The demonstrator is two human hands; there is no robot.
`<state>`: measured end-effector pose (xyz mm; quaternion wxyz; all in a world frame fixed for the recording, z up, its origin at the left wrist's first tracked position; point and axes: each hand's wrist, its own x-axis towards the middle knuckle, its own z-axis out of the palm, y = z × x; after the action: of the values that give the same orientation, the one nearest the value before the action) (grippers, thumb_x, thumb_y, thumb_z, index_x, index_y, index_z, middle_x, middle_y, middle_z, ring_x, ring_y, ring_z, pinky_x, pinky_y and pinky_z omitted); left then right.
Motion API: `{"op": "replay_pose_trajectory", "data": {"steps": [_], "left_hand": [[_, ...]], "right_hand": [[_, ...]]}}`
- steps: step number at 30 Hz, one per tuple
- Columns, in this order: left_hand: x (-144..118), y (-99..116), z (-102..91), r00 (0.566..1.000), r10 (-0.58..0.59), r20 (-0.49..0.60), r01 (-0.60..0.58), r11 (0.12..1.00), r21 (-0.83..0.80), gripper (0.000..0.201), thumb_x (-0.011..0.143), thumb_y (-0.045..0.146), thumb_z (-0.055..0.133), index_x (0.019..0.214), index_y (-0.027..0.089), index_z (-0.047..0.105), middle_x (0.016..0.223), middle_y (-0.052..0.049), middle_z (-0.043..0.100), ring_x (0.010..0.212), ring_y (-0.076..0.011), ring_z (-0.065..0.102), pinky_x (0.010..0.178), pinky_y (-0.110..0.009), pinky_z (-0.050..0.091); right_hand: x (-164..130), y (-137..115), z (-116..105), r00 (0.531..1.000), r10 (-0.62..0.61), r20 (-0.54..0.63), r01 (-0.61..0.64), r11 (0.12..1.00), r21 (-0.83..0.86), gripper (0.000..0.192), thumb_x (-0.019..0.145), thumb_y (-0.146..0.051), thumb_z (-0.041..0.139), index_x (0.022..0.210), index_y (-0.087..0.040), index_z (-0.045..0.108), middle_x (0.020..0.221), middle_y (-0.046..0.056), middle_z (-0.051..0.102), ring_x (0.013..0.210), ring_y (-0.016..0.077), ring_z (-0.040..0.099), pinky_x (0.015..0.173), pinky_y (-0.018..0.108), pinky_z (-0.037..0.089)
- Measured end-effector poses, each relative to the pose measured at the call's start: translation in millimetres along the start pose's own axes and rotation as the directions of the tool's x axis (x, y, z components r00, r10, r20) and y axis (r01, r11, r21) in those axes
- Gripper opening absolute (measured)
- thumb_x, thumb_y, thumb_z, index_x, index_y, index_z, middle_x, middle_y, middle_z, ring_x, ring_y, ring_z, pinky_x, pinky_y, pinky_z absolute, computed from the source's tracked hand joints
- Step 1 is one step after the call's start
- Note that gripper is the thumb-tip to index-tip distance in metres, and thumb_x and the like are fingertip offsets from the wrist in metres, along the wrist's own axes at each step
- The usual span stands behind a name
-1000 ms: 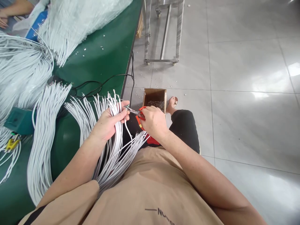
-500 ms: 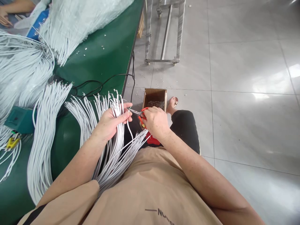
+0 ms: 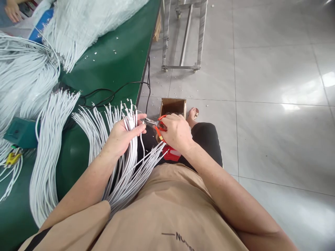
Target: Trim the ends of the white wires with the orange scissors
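a: in the head view, which way do the scissors [image 3: 154,122] point?

b: blades run leftward, long axis nearly level, tips at a white wire end by the left hand [image 3: 123,134]. the wire bundle [image 3: 125,157] runs from the lap up and away, ends fanned upward over the edge of the green surface [image 3: 115,66].

a: and the fingers?

b: the left fingers [image 3: 138,129] are curled closed around the bundle, thumb pressing one wire end forward. the right hand [image 3: 176,132] is closed on the orange handles; the blades look almost shut, though i cannot tell for sure.

a: any containers?

b: a cardboard box [image 3: 172,104] sits open on the floor just beyond the right hand, beside a sandalled foot [image 3: 193,115]. small dark scraps lie inside, mostly hidden by the hand.
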<state>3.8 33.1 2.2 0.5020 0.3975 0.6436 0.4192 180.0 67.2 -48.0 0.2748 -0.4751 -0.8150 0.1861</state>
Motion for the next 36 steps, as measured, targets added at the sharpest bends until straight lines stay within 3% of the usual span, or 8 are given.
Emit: {"op": "replay_pose_trajectory", "data": {"steps": [14,18,21,23,26,29,33,36], "left_hand": [[2,-1,-3.5,1.000,0.003,-0.016,-0.001,0.995,0.103,0.041,0.062,0.028,0.080,0.101,0.018,0.072,0.076,0.001,0.062,0.064,-0.0110,0.060,0.077,-0.031,0.053],[2,-1,-3.6,1.000,0.006,-0.023,-0.003,0.995,0.100,0.042,0.061,0.030,0.080,0.100,0.018,0.072,0.076,0.001,0.062,0.065,-0.0115,0.060,0.077,-0.031,0.053],[2,-1,-3.2,1.000,0.017,-0.019,-0.016,0.996,0.088,0.045,0.061,0.029,0.080,0.104,0.018,0.071,0.075,0.002,0.062,0.064,-0.0117,0.060,0.078,-0.032,0.053],[1,-2,-2.8,1.000,0.028,-0.001,-0.028,0.998,0.064,0.048,0.061,0.026,0.080,0.107,0.020,0.070,0.074,0.003,0.061,0.065,-0.0114,0.061,0.079,-0.031,0.052],[1,-1,-1.9,1.000,0.018,0.026,-0.019,0.999,0.037,0.053,0.062,0.024,0.081,0.113,0.021,0.067,0.074,0.004,0.062,0.068,-0.0114,0.063,0.082,-0.031,0.051],[0,0,-0.3,0.999,-0.014,0.031,0.013,1.000,0.022,0.053,0.064,0.029,0.079,0.114,0.020,0.065,0.080,0.001,0.066,0.074,-0.0142,0.064,0.079,-0.031,0.052],[0,-1,1.3,0.999,-0.040,0.014,0.040,0.999,-0.012,0.036,0.071,0.040,0.073,0.099,0.018,0.071,0.097,-0.007,0.069,0.093,-0.0200,0.063,0.073,-0.027,0.052],[0,-4,0.0,1.000,0.000,-0.021,0.000,1.000,0.009,0.032,0.072,0.040,0.072,0.095,0.017,0.073,0.090,-0.005,0.069,0.084,-0.0167,0.061,0.071,-0.025,0.049]], "right_hand": [[4,-4,-18,0.975,-0.070,0.213,0.113,0.975,-0.194,0.035,0.091,-0.024,0.043,0.065,-0.013,0.064,0.064,0.009,0.062,0.063,0.0182,0.050,0.067,0.034,0.031],[8,-5,-17,0.984,0.103,0.148,-0.114,0.991,0.064,0.035,0.087,-0.035,0.053,0.060,-0.015,0.061,0.060,0.005,0.057,0.057,0.0136,0.046,0.062,0.031,0.032],[16,-11,-19,0.899,0.324,0.293,-0.431,0.769,0.472,0.035,0.079,-0.049,0.059,0.067,-0.016,0.063,0.058,-0.001,0.054,0.053,0.0098,0.042,0.055,0.026,0.033],[20,-17,-20,0.846,0.296,0.444,-0.532,0.536,0.656,0.035,0.076,-0.050,0.062,0.073,-0.016,0.065,0.061,-0.002,0.055,0.053,0.0085,0.043,0.054,0.024,0.034],[20,-26,-16,0.836,0.215,0.505,-0.547,0.276,0.790,0.030,0.070,-0.044,0.068,0.074,-0.015,0.065,0.060,-0.003,0.053,0.056,0.0080,0.045,0.056,0.023,0.037],[16,-32,-8,0.853,0.298,0.429,-0.482,0.135,0.866,0.024,0.071,-0.038,0.068,0.075,-0.015,0.063,0.061,-0.004,0.052,0.058,0.0081,0.047,0.060,0.023,0.040],[14,-32,-4,0.829,0.540,0.146,-0.348,0.293,0.891,0.021,0.076,-0.033,0.063,0.091,-0.018,0.063,0.080,0.001,0.060,0.069,0.0101,0.052,0.065,0.024,0.043],[22,-30,-10,0.871,0.488,0.052,-0.298,0.443,0.846,0.023,0.080,-0.034,0.058,0.096,-0.019,0.065,0.088,0.002,0.063,0.076,0.0115,0.054,0.068,0.024,0.044]]}}
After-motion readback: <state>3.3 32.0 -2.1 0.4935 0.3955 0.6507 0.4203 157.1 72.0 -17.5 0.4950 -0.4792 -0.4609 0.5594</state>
